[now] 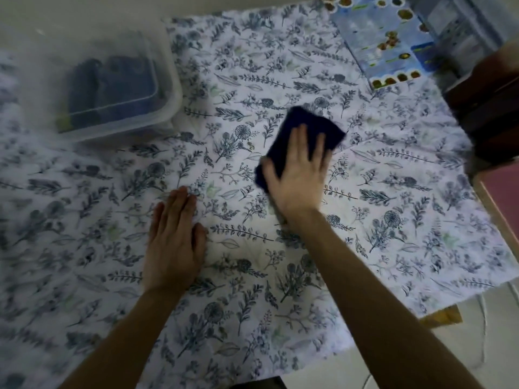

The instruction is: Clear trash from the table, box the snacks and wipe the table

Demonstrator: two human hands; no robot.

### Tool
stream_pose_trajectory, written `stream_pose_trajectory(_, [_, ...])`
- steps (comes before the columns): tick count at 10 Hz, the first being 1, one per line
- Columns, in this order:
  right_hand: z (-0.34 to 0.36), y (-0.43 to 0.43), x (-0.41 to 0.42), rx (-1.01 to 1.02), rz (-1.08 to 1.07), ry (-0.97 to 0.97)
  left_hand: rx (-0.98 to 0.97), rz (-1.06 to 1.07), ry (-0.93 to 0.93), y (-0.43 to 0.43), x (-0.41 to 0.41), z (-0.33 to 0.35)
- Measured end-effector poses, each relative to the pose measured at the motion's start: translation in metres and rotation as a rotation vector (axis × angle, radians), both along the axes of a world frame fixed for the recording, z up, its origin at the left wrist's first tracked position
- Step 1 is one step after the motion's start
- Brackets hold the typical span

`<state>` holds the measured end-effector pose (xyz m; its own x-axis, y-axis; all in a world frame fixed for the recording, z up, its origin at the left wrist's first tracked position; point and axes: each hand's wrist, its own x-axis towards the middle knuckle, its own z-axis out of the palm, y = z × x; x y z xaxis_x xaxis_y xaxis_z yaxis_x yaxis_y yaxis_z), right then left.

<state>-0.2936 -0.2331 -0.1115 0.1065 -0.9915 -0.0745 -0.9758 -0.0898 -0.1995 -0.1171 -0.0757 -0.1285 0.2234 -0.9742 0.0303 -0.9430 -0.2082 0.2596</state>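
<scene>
Table [379, 220] is what's being wiped here, covered in a white cloth printed with blue-grey leaves and flowers, and the dark navy rag [302, 136] sits near the middle of it, folded into a thick soft pad. The right hand [295, 175] lies flat on top with the fingers spread and pressing down, so it isn't pinching anything, just pushing the pad around under the palm. The left hand [174, 242] is open too, fingers together, planted flat on the cloth just left of and nearer the body than the wiping hand. That looks like the smart bit to me: a thin tablecloth will bunch and slide under a rag, so pin it and wipe away from the pinned spot in overlapping passes. Off to the far left of the grip is a clear plastic box [168, 88] with rounded corners and dark packets inside, so the snacks seem boxed already. Beyond the grip, up right, lies a glossy blue printed sheet [373, 43], worth lifting to wipe under.
</scene>
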Motion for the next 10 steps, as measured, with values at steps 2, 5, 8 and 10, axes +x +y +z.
stream_pose_trajectory(2, [0.003,0.079,-0.024,-0.001,0.636,0.046,-0.046,-0.008,0.018,0.001,0.0,-0.002])
stream_pose_trajectory(5, [0.005,0.074,-0.221,0.058,0.699,0.112,-0.006,-0.019,0.013,0.0,-0.002,0.002])
stream_pose_trajectory(8, [0.028,0.059,-0.19,-0.055,0.229,0.079,0.071,-0.069,0.233,-0.005,0.016,0.003])
stream_pose_trajectory(10, [0.07,0.078,-0.063,0.252,0.256,-0.2,0.449,0.138,0.899,-0.006,0.047,0.058])
